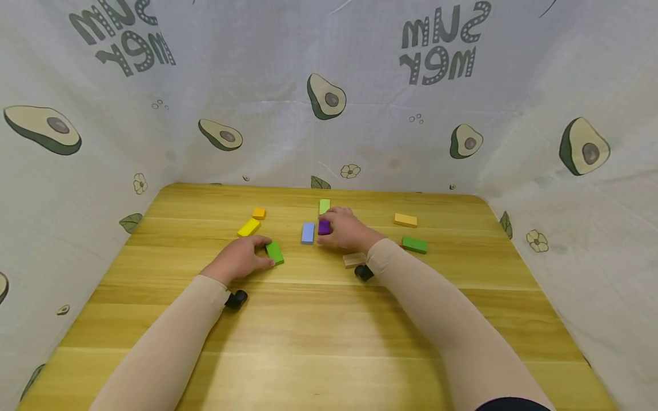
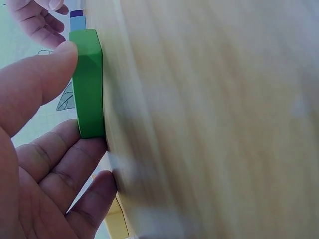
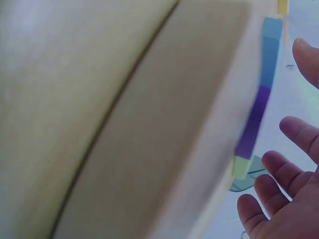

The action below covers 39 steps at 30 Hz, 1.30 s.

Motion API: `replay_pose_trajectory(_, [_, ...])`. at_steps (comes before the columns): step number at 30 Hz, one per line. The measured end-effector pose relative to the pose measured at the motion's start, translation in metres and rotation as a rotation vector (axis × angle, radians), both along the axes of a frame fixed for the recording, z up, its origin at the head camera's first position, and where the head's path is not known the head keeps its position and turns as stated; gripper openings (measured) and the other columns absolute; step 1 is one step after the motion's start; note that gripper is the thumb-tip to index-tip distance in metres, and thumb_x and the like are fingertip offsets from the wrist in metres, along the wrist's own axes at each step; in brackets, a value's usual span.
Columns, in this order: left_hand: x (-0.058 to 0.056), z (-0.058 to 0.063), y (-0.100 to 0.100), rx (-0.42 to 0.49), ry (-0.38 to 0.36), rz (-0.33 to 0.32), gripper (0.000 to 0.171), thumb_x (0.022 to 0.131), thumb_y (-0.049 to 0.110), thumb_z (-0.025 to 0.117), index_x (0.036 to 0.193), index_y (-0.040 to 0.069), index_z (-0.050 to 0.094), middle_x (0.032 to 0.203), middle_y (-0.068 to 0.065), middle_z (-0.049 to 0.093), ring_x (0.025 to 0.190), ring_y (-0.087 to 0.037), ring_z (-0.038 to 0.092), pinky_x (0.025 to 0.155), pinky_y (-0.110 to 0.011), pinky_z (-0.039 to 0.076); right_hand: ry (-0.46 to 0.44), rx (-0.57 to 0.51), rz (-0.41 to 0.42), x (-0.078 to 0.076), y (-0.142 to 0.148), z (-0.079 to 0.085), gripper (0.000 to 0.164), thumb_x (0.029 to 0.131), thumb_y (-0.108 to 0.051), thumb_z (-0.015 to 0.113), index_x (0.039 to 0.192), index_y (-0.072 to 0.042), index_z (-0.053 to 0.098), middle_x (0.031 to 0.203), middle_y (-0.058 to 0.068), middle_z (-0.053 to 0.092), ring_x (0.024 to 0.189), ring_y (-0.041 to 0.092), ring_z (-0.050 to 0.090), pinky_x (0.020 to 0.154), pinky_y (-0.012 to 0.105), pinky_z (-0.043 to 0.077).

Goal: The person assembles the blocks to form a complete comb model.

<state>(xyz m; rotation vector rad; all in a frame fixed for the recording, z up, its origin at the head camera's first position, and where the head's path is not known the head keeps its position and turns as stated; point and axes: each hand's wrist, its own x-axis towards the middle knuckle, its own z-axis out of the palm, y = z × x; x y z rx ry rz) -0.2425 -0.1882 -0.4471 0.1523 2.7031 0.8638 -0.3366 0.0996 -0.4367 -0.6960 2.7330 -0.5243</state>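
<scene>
My left hand has a green block on the wooden table between thumb and fingers. The left wrist view shows the thumb at one end of that block and two fingertips at the other. Over a purple block my right hand reaches with thumb and fingers spread around it. In the right wrist view the fingers stand apart from the purple block. A light blue block lies just left of it, and a pale green block behind it.
Left of these lie a yellow block and an orange block. A plain wood block is beside my right wrist. Farther right are a tan block and another green block; a red piece is mostly hidden by the sleeve. A printed curtain surrounds the table.
</scene>
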Motion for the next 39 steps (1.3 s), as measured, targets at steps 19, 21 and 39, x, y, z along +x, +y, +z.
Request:
replay_pose_trajectory(19, [0.000, 0.001, 0.003, -0.007, 0.006, -0.014, 0.068, 0.099, 0.038, 0.074, 0.157, 0.013, 0.050, 0.162, -0.019, 0.047, 0.150, -0.045, 0.042, 0.122, -0.062, 0.036, -0.048, 0.002, 0.092, 0.032, 0.058, 0.004, 0.062, 0.096, -0.037, 0.077, 0.148, -0.008, 0.059, 0.147, 0.016, 0.058, 0.137, 0.035, 0.052, 0.119, 0.051, 0.042])
replay_pose_trajectory(21, [0.000, 0.000, 0.003, -0.006, 0.003, -0.014, 0.068, 0.099, 0.038, 0.074, 0.157, 0.013, 0.050, 0.162, -0.019, 0.047, 0.150, -0.045, 0.042, 0.122, -0.062, 0.036, -0.058, -0.008, 0.093, 0.035, 0.066, 0.002, 0.061, 0.097, -0.037, 0.076, 0.148, -0.008, 0.060, 0.145, 0.016, 0.059, 0.135, 0.034, 0.054, 0.117, 0.051, 0.044])
replay_pose_trajectory(39, [0.003, -0.002, 0.002, 0.002, -0.011, -0.021, 0.071, 0.099, 0.042, 0.072, 0.159, 0.013, 0.047, 0.163, -0.021, 0.046, 0.151, -0.047, 0.040, 0.122, -0.064, 0.035, -0.037, -0.043, 0.086, 0.054, 0.108, -0.007, 0.033, 0.099, -0.021, 0.075, 0.130, -0.009, 0.073, 0.124, 0.008, 0.070, 0.111, 0.023, 0.063, 0.102, 0.047, 0.054])
